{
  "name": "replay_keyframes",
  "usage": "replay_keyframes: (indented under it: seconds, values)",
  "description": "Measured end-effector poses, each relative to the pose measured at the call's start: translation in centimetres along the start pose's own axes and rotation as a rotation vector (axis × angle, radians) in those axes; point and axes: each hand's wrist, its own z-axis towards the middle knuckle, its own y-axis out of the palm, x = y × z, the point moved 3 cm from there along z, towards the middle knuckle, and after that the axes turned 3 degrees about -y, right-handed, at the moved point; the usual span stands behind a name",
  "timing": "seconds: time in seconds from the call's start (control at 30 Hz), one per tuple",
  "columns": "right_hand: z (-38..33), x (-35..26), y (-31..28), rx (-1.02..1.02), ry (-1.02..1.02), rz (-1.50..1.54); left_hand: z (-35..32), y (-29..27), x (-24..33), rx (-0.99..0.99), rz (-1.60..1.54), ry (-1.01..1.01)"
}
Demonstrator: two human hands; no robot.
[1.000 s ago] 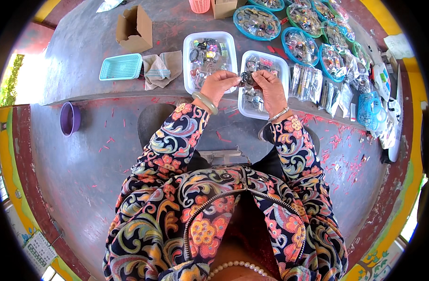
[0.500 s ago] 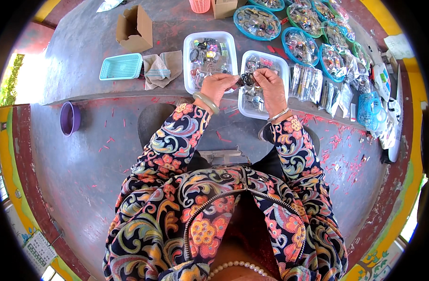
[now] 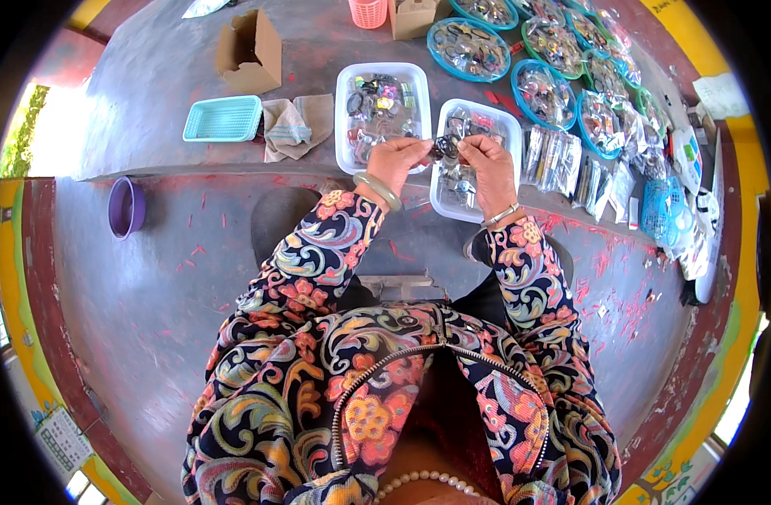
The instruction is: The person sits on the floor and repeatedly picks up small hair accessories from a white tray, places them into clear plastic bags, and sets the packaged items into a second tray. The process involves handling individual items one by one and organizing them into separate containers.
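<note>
Slight view movement is placing the right white tray (image 3: 447, 209) lower. With left hand (image 3: 391, 165) and right hand (image 3: 492, 172), I am pinching a black looped item (image 3: 445, 147) above that tray's left rim, apparently handling it; next move is calling for steady fingers.

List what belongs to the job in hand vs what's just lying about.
In the job, it seems:
small black item, in the fingers of the left hand and right hand
left white tray, right white tray, both holding small items

Apparently just lying about:
left-hand cardboard box
beige cloth
turquoise plastic basket
purple plastic tub
red scraps
</note>
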Motion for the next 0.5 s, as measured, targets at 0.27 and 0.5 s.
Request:
replay_keyframes:
  seconds: [0.27, 0.5]
  values:
    - [0.8, 0.6, -0.9, 0.054, 0.04, 0.133, -0.7, 0.4, -0.4, -0.08, 0.313, -0.102]
    - [-0.7, 1.7, 1.2, -0.199, 0.318, 0.034, -0.4, -0.6, -0.5, 0.091, 0.039, 0.017]
